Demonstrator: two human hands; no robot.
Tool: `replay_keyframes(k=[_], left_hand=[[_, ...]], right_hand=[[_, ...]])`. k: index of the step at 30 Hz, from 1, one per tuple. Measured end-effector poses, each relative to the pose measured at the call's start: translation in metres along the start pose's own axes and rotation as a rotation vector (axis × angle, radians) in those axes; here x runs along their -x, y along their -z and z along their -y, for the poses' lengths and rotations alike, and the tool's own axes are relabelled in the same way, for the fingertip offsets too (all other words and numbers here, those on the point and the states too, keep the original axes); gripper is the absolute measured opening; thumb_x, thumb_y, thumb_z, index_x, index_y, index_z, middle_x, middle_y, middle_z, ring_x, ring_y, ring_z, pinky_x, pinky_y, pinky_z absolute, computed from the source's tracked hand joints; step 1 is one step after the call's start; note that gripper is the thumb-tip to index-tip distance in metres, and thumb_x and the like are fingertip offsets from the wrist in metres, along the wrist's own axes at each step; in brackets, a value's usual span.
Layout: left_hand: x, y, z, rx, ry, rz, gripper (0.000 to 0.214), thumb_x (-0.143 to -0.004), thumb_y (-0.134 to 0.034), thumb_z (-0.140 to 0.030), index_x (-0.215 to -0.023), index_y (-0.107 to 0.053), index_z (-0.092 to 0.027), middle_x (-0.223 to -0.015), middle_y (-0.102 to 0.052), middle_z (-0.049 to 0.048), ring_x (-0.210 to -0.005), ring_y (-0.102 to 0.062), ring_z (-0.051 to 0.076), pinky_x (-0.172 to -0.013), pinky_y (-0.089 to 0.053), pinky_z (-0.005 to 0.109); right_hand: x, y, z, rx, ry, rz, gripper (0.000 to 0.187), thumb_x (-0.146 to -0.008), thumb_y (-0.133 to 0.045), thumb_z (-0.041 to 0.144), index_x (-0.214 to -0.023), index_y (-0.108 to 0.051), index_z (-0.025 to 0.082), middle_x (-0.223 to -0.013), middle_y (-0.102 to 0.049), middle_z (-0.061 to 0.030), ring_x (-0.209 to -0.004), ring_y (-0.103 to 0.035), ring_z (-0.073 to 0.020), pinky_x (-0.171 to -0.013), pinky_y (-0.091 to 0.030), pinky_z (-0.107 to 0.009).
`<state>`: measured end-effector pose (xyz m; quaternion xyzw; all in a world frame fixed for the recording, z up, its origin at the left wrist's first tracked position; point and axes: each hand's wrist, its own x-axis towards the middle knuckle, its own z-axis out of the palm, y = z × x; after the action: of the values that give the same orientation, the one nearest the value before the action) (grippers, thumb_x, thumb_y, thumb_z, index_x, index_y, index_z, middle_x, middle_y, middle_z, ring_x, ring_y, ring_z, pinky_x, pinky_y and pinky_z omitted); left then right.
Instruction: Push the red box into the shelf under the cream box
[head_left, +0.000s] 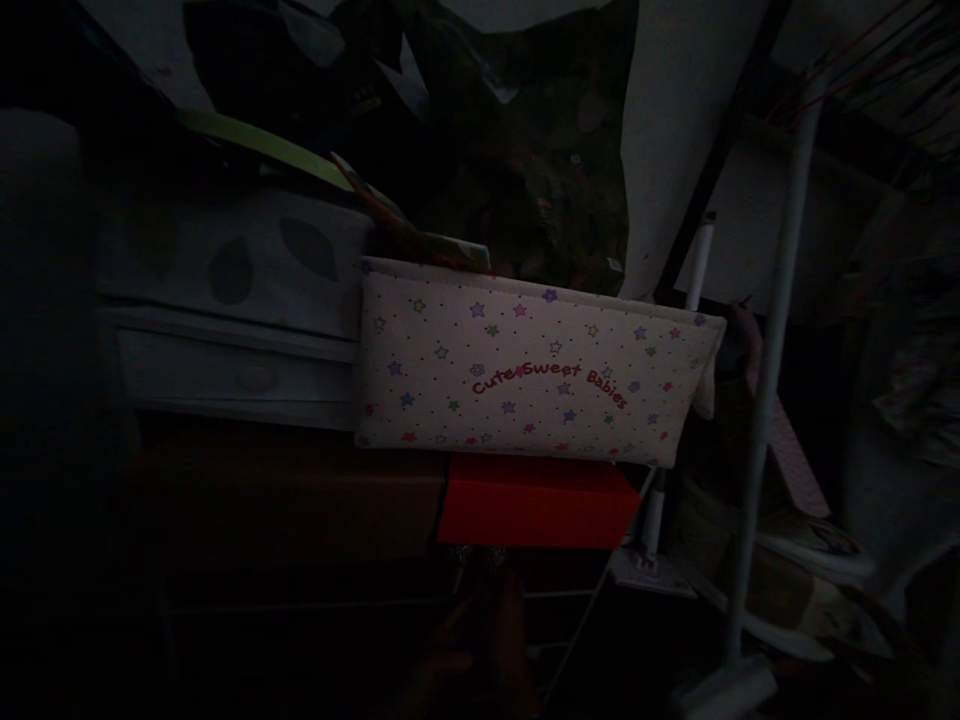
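Note:
The scene is very dark. A cream padded fabric organiser (525, 370), printed with small stars and the words "Cute Sweet Babies", hangs in the middle of the view. A red box (536, 500) sits right under it. At the bottom centre a dim brownish shape (487, 630) reaches up toward the red box. It looks like one of my hands, but I cannot tell which one, or whether it holds anything. No other hand can be made out.
A white drawer unit (240, 370) with a round knob stands on the left, with a spotted white item (240, 260) and a green sheet (262, 145) on top. White poles of a stand (772, 340) rise on the right. Dark clothing hangs behind.

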<state>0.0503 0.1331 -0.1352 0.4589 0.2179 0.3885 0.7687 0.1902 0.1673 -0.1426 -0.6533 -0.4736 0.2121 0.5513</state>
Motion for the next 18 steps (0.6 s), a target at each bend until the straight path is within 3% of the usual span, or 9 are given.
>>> replay_keyframes(k=[4,6,9,12,13,15,16,18], left_hand=[[0.020,0.012,-0.001,-0.049,0.012,-0.115,0.048,-0.074,-0.063,-0.022,-0.122,-0.063,-0.023,-0.129,-0.065,0.0053,-0.124,-0.054,0.027,-0.107,-0.039,0.040],[0.032,0.011,-0.011,-0.166,0.054,-0.251,0.039,-0.073,-0.064,-0.025,-0.112,-0.067,-0.020,-0.117,-0.070,0.0070,-0.110,-0.061,0.028,-0.099,-0.044,0.040],[0.051,-0.001,-0.033,-0.171,0.034,-0.418,0.032,-0.068,-0.070,-0.034,-0.097,-0.071,-0.020,-0.097,-0.073,0.0057,-0.090,-0.064,0.023,-0.084,-0.048,0.036],[0.075,-0.022,-0.062,0.070,-0.026,-0.547,0.034,-0.052,-0.083,-0.039,-0.081,-0.073,-0.022,-0.073,-0.068,-0.0001,-0.071,-0.059,0.015,-0.070,-0.047,0.029],[0.085,-0.030,-0.072,0.163,-0.063,-0.532,0.036,-0.053,-0.084,-0.039,-0.083,-0.073,-0.023,-0.070,-0.066,-0.0010,-0.069,-0.058,0.013,-0.070,-0.046,0.027],[0.107,-0.043,-0.091,0.325,-0.083,-0.552,0.039,-0.044,-0.089,-0.036,-0.077,-0.074,-0.023,-0.055,-0.056,-0.0047,-0.056,-0.051,0.008,-0.060,-0.043,0.022],[0.118,-0.047,-0.099,0.361,-0.122,-0.520,0.043,-0.047,-0.088,-0.034,-0.086,-0.074,-0.025,-0.051,-0.051,-0.0067,-0.050,-0.047,0.006,-0.055,-0.040,0.021],[0.138,-0.049,-0.111,0.377,-0.185,-0.439,0.061,-0.052,-0.086,-0.031,-0.110,-0.067,-0.032,-0.046,-0.043,-0.0100,-0.042,-0.038,0.004,-0.047,-0.034,0.019]], right_hand=[[0.009,0.014,0.013,-0.130,-0.043,0.009,0.052,-0.063,-0.062,0.038,-0.109,-0.061,0.013,-0.119,-0.062,-0.0212,-0.112,-0.056,-0.0332,-0.098,-0.044,-0.047],[0.017,0.021,0.020,-0.234,-0.081,0.050,0.049,-0.060,-0.068,0.040,-0.103,-0.062,0.017,-0.111,-0.067,-0.0154,-0.104,-0.061,-0.0293,-0.093,-0.047,-0.042],[0.035,0.031,0.032,-0.392,-0.163,0.138,0.044,-0.057,-0.072,0.050,-0.086,-0.063,0.018,-0.080,-0.070,-0.0072,-0.073,-0.064,-0.0212,-0.067,-0.052,-0.035],[0.060,0.049,0.055,-0.739,-0.325,0.171,0.043,-0.061,-0.074,0.056,-0.081,-0.060,0.020,-0.059,-0.059,0.0028,-0.047,-0.051,-0.0098,-0.041,-0.036,-0.021],[0.068,0.059,0.066,-0.899,-0.375,0.184,0.041,-0.062,-0.075,0.054,-0.082,-0.060,0.022,-0.051,-0.051,0.0068,-0.039,-0.042,-0.0063,-0.036,-0.028,-0.018],[0.085,0.085,0.094,-1.107,-0.376,0.341,0.030,-0.071,-0.073,0.046,-0.090,-0.063,0.025,-0.041,-0.035,0.0124,-0.032,-0.025,-0.0028,-0.034,-0.023,-0.015],[0.092,0.100,0.110,-1.166,-0.336,0.392,0.031,-0.071,-0.074,0.042,-0.097,-0.064,0.029,-0.042,-0.035,0.0130,-0.032,-0.023,-0.0021,-0.034,-0.024,-0.015],[0.106,0.130,0.140,-1.164,-0.209,0.407,0.051,-0.068,-0.077,0.034,-0.116,-0.058,0.040,-0.044,-0.037,0.0129,-0.033,-0.028,-0.0029,-0.036,-0.029,-0.015]])
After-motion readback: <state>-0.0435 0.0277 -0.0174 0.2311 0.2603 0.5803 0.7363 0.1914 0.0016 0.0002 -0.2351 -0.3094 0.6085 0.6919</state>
